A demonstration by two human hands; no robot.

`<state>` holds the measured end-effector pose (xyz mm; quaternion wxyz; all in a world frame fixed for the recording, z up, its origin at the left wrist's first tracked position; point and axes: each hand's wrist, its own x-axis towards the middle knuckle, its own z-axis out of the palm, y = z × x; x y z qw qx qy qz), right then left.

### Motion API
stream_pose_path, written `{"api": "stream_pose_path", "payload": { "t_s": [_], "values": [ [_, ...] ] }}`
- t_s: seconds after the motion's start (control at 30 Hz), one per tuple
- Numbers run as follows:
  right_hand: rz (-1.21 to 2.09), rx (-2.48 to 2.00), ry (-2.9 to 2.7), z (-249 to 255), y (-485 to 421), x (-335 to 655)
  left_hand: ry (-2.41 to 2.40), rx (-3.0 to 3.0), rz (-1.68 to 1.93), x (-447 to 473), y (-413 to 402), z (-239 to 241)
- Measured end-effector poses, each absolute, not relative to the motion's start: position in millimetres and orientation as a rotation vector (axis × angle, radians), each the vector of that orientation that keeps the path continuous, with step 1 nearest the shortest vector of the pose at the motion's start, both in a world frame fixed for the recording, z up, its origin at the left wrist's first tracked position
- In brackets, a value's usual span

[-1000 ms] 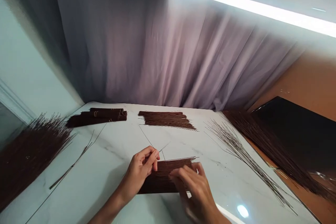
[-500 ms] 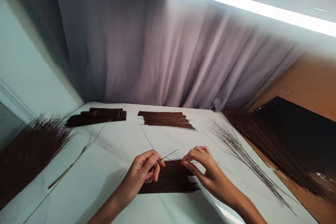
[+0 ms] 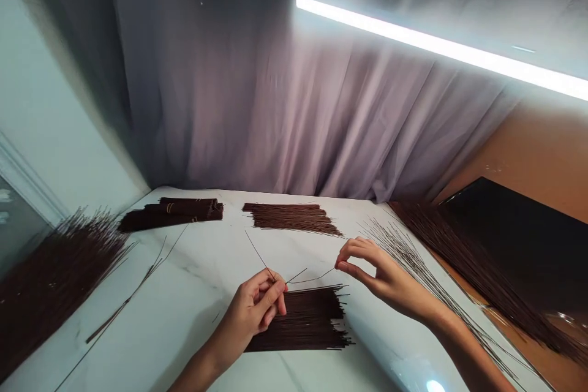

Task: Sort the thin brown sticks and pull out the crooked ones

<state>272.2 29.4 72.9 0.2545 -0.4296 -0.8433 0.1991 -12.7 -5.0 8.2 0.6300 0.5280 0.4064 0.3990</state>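
My left hand (image 3: 263,301) is closed in a pinch on thin dark brown sticks; one sticks out up and left, and a short end points up and right. Off to the right, my right hand (image 3: 371,267) pinches the far end of a thin brown stick (image 3: 312,281), which sags in a curve between the two hands. Below them lies a flat layer of dark brown sticks (image 3: 307,321), side by side on the white table (image 3: 206,278). The left hand covers this layer's left end.
Farther back lie a smaller layer of sticks (image 3: 291,218) and tied dark bundles (image 3: 172,213). A large heap of sticks (image 3: 59,275) fills the left edge. Loose sticks (image 3: 427,272) fan out at right, beside a long dark bunch (image 3: 468,257). A few sticks (image 3: 126,300) lie at left.
My right hand has moved right and slightly up, away from the left hand, drawing out the end of the bent stick. The left hand keeps its pinch. The view has tilted slightly upward.
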Motion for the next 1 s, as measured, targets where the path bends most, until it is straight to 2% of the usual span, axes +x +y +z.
{"api": "stream_pose_path", "payload": {
  "t_s": [0.2,0.33,0.47,0.6,1.0],
  "values": [
    [0.301,-1.141,-2.306,73.1,33.2,271.1,0.914,1.219,0.939,-13.1,-3.4,5.3],
    [-0.035,-1.034,-2.242,87.2,30.6,222.6,0.973,1.321,0.917,-10.1,-6.8,4.9],
    [-0.44,-0.777,-2.617,98.4,31.5,168.6,1.028,1.422,0.939,-6.8,-7.4,2.2],
    [-0.806,-0.746,-2.649,88.0,42.3,169.0,1.037,1.413,0.989,-10.3,-0.9,-1.2],
    [-0.922,-0.577,-2.605,72.6,53.7,177.1,1.067,1.469,0.952,-17.4,3.0,-0.9]
  ]
}}
